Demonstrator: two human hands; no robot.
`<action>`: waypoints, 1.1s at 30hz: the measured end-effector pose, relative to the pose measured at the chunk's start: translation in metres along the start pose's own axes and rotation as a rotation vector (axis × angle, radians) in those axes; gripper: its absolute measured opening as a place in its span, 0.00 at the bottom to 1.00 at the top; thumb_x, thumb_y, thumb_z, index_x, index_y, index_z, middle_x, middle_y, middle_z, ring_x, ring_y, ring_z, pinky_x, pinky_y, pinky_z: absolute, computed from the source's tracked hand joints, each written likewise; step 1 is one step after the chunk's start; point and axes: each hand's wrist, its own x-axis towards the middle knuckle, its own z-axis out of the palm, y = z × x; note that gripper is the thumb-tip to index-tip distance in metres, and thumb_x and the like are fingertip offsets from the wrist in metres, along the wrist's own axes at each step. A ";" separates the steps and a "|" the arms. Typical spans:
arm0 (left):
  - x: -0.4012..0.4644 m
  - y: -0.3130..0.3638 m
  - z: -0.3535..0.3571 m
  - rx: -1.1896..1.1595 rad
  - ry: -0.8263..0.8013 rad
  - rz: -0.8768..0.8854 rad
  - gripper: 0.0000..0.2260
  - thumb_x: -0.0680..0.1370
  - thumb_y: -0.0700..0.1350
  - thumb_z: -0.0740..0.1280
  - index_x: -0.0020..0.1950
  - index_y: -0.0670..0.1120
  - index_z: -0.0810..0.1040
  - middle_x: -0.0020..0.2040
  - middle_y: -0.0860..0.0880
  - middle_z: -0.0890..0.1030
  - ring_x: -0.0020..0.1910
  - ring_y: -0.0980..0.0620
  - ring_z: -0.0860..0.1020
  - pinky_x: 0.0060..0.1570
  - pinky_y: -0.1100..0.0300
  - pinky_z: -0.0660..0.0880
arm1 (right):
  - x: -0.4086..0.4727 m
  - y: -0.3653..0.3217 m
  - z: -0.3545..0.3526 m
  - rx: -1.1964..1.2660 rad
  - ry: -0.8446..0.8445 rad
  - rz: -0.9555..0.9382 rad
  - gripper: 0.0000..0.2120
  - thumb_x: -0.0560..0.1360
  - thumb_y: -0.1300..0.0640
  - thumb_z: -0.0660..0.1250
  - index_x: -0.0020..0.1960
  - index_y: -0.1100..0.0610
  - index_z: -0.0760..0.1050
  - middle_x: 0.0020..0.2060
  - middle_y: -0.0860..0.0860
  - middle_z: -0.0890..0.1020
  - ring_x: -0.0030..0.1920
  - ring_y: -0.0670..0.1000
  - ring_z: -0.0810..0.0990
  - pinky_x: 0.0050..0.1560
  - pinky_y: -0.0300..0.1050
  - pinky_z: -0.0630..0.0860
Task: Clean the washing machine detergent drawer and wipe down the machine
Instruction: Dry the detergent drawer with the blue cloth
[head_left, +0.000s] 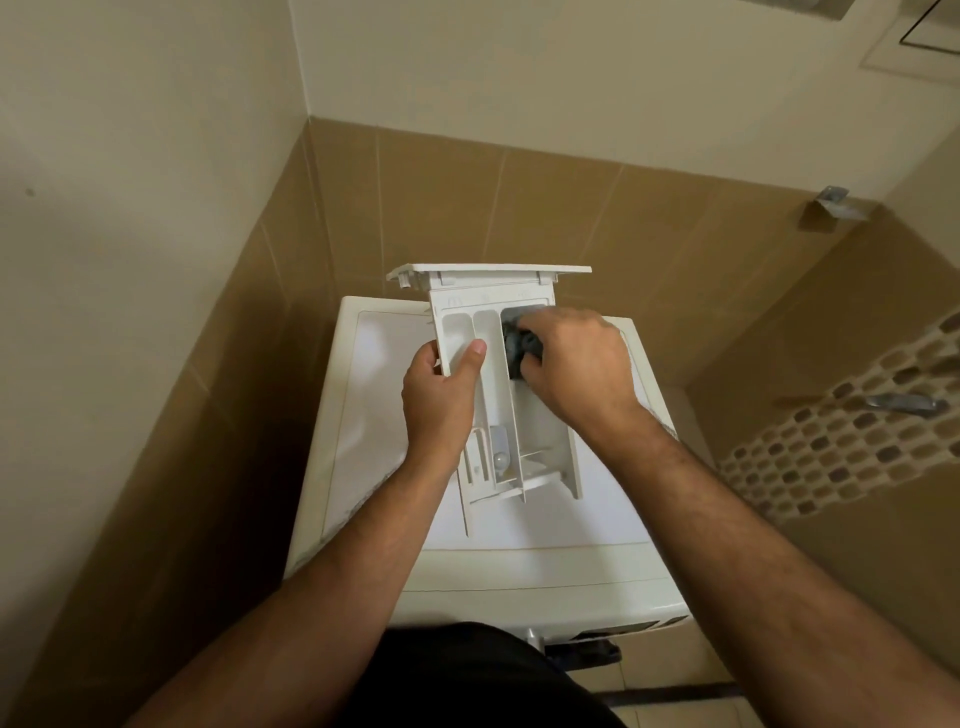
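Wiping the drawer's right compartment

Your left hand (441, 387) grips the detergent drawer (498, 395) by its left wall, thumb inside a compartment, holding it over the washing machine (374, 415); your right hand (576, 358) clutches a dark cloth (519, 343) pressed into the right compartment. Next, likely, work the cloth through the narrower compartments.

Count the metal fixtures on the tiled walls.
2. One metal bracket sits high on the right wall at the top of the tiles; one metal tap sticks out lower right, over the mosaic strip. More may lie outside the view.
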 end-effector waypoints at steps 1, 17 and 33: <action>0.000 0.001 0.000 -0.009 -0.005 0.000 0.05 0.75 0.56 0.71 0.48 0.57 0.79 0.43 0.62 0.84 0.43 0.64 0.81 0.37 0.70 0.75 | 0.000 -0.002 0.001 0.080 0.054 0.048 0.11 0.69 0.61 0.65 0.49 0.53 0.80 0.42 0.50 0.82 0.41 0.57 0.79 0.36 0.45 0.69; 0.001 0.000 -0.007 -0.035 0.029 -0.014 0.11 0.72 0.55 0.74 0.52 0.55 0.81 0.44 0.59 0.85 0.44 0.62 0.82 0.37 0.69 0.78 | -0.023 -0.021 0.024 0.146 -0.050 0.019 0.10 0.78 0.59 0.63 0.56 0.56 0.81 0.52 0.52 0.82 0.35 0.60 0.79 0.33 0.44 0.71; 0.002 0.003 -0.016 -0.039 0.055 0.008 0.10 0.73 0.56 0.72 0.52 0.56 0.80 0.44 0.60 0.84 0.46 0.64 0.81 0.37 0.70 0.78 | -0.058 -0.029 0.030 -0.005 -0.301 0.049 0.09 0.76 0.62 0.62 0.46 0.53 0.80 0.39 0.50 0.80 0.33 0.53 0.70 0.34 0.42 0.64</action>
